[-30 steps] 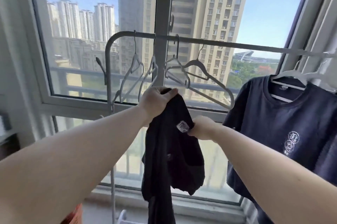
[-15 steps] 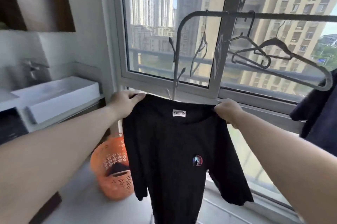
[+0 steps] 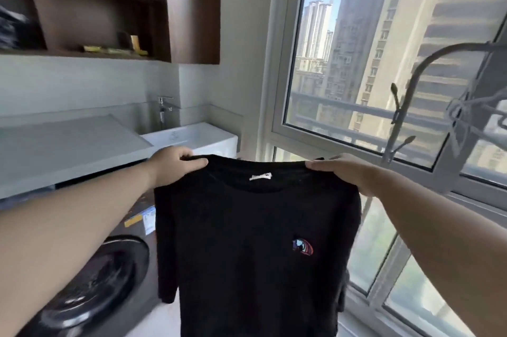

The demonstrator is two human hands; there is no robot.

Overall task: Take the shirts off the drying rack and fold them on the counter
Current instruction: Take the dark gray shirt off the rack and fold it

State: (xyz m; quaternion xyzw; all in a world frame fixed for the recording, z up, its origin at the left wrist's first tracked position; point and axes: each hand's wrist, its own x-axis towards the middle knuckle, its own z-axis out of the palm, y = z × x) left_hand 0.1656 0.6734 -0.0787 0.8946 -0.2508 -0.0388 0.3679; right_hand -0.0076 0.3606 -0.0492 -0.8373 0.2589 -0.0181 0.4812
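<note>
- Surface (image 3: 68, 141): grey and flat, left of the shirt, above the washing machine (image 3: 90, 276); judged the likely folding place.
- Left hand (image 3: 175, 162): fingers curled over the shirt's left shoulder seam, pinching the cloth.
- Shirt (image 3: 255, 248): black, held in the air by both shoulders, front facing the viewer, hanging full length so that it spreads flat and uncreased before folding.
- Right hand (image 3: 343, 173): fingers curled over the shirt's right shoulder, gripping the cloth.
- Drying rack (image 3: 406, 106): right of the shirt, beside the window; apart from the shirt.
</note>
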